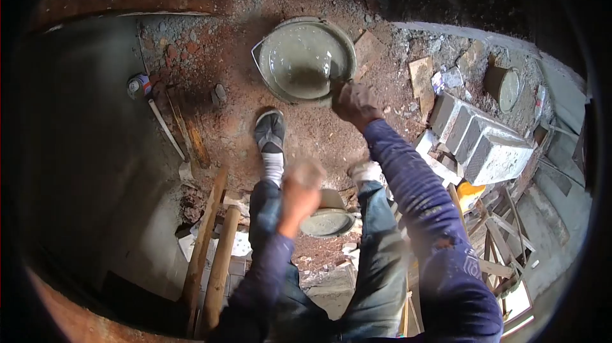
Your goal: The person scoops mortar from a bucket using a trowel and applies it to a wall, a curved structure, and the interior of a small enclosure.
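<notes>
A wide bucket (309, 91) stands on the dirt ahead of my feet, nearly full of wet grey cement mix (296, 53). Its wire handle (255, 56) leans out over the left side. At the bucket's near right rim is my right hand (357, 104), its fingers curled closed; what they grip is something I cannot make out. A dark shape shows in the mix beside that hand. Motion smears my left hand (304, 187), which hangs in front of my left leg, well back from the bucket, its fingers unclear.
Behind my hands, a second bucket (328, 223) sits between my legs. Grey blocks (478, 136) are piled at the right, with a tipped bucket (508, 88) beyond them and scrap wood (503, 234) nearer. Wooden poles (220, 273) lie at the lower left. Rubble (185, 46) covers the far ground.
</notes>
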`<state>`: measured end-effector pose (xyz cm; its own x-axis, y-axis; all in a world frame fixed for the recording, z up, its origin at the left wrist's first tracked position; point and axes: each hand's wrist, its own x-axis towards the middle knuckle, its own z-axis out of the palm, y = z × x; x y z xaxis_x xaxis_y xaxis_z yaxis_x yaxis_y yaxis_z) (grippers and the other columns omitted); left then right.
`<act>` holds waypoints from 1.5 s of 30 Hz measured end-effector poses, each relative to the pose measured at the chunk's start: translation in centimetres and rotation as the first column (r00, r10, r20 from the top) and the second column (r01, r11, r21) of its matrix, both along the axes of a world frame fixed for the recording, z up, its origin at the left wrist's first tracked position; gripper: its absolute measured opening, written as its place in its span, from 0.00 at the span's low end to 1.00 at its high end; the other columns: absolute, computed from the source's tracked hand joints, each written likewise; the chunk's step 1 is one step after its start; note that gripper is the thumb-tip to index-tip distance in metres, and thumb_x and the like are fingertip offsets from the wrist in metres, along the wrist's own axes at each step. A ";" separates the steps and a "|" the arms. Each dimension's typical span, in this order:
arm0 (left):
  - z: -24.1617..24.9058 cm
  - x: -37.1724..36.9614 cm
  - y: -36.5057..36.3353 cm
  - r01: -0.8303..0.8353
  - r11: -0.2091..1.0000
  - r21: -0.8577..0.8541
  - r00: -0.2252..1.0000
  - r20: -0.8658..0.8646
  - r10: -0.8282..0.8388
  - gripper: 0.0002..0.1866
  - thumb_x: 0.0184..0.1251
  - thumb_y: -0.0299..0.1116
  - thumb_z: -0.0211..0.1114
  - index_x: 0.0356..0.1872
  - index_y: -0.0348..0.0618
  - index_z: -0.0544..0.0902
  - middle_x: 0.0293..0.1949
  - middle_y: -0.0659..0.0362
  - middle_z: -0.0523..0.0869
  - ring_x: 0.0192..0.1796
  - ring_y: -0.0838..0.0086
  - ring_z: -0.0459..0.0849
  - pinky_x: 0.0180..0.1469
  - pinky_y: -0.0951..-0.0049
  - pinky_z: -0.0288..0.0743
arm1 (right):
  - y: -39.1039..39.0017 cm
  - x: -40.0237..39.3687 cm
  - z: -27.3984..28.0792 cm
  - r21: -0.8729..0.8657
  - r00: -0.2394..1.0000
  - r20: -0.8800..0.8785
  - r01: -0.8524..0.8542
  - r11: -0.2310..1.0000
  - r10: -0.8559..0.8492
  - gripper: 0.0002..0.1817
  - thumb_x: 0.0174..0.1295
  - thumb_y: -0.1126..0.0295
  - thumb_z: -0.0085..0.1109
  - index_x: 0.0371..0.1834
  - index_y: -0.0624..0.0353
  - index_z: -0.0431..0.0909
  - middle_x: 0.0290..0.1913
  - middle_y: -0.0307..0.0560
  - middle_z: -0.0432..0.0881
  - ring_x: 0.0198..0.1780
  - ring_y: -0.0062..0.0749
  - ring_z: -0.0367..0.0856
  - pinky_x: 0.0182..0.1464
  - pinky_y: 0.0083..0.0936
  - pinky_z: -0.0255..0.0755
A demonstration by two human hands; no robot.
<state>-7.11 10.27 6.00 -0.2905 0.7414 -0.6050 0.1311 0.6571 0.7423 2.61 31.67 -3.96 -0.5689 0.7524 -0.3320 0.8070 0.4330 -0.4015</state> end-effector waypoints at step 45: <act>8.8 -3.8 17.1 0.957 0.218 0.190 0.282 -0.454 -0.845 0.24 0.66 0.37 0.55 0.59 0.33 0.73 0.53 0.44 0.79 0.61 0.48 0.73 0.59 0.34 0.63 | 17.3 -0.6 25.4 -0.153 0.335 -0.786 0.708 0.689 -0.519 0.14 0.67 0.64 0.56 0.50 0.60 0.77 0.30 0.39 0.79 0.23 0.16 0.71 0.22 0.13 0.64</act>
